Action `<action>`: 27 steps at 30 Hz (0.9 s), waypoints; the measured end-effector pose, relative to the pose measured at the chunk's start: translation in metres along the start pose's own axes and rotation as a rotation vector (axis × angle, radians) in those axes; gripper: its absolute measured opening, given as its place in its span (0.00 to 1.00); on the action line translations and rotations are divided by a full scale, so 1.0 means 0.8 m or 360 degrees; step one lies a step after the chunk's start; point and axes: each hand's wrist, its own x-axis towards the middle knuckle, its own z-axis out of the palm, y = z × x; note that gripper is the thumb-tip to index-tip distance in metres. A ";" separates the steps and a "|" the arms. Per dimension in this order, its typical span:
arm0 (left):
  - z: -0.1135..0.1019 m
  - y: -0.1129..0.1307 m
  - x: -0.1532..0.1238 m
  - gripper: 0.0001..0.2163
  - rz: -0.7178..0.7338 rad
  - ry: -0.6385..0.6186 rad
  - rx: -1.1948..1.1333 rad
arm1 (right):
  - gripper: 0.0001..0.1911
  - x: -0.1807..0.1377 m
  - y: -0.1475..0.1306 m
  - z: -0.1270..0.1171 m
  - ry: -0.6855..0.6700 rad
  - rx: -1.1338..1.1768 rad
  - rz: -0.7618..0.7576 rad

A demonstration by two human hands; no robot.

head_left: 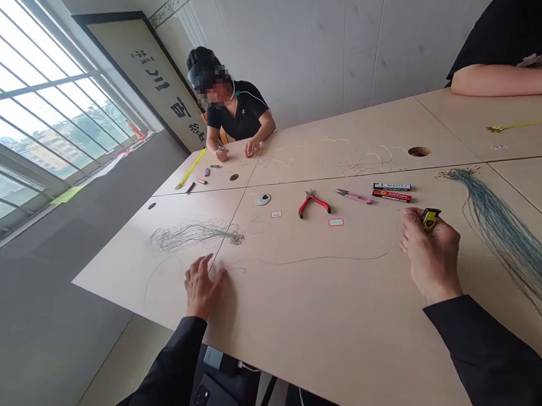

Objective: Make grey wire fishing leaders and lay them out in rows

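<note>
My left hand (205, 289) rests on the table with its fingers apart, near one end of a thin dark cord (322, 258). That cord lies almost straight across the wood between my hands. My right hand (434, 262) is closed around a small yellow-and-black object (430, 219); its kind is not clear. The thumb and forefinger come together at its left, and whether they pinch a thread is too small to tell. Ahead of my left hand is a bundle of thin grey cords (184, 236) with metal ends. A bigger blue-green cord bundle (507, 228) lies right of my right hand.
Beyond my hands lie red-handled pliers (313, 203), pink-handled snips (355, 196), a black-and-white tube (392, 186), a red tube (391, 196) and a white disc (263, 199). A co-worker (240, 111) sits across the table (309, 325). Another person's forearm (505, 79) rests at far right.
</note>
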 end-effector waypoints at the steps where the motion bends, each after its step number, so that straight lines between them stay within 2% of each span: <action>1: -0.003 0.003 0.002 0.21 -0.0007 0.0044 -0.0022 | 0.18 0.000 -0.001 0.001 -0.0026 0.0057 0.0024; 4: -0.006 0.038 0.005 0.17 0.0020 0.0201 -0.0201 | 0.19 0.000 -0.003 0.005 -0.0125 0.0204 0.0139; 7: 0.003 0.109 0.002 0.14 0.0111 0.0204 -0.0561 | 0.19 -0.001 -0.005 0.007 -0.0247 0.0252 0.0247; 10: 0.022 0.203 -0.008 0.10 0.0222 0.0047 -0.1053 | 0.21 -0.002 -0.006 0.008 -0.0334 0.0231 0.0266; 13: 0.050 0.291 -0.020 0.10 0.0248 -0.0299 -0.1585 | 0.20 -0.003 -0.005 0.008 -0.0376 0.0179 0.0235; 16: 0.083 0.348 -0.033 0.10 0.0238 -0.0509 -0.1862 | 0.19 -0.002 -0.003 0.008 -0.0427 0.0150 0.0219; 18: 0.101 0.364 -0.041 0.10 0.0250 -0.0581 -0.1950 | 0.19 -0.002 -0.001 0.008 -0.0460 0.0147 0.0221; 21: 0.118 0.366 -0.049 0.11 0.0289 -0.0661 -0.1971 | 0.19 -0.001 0.000 0.007 -0.0521 0.0124 0.0222; 27: 0.125 0.359 -0.044 0.12 0.0251 -0.0734 -0.2037 | 0.18 -0.004 0.001 0.010 -0.0607 0.0015 0.0233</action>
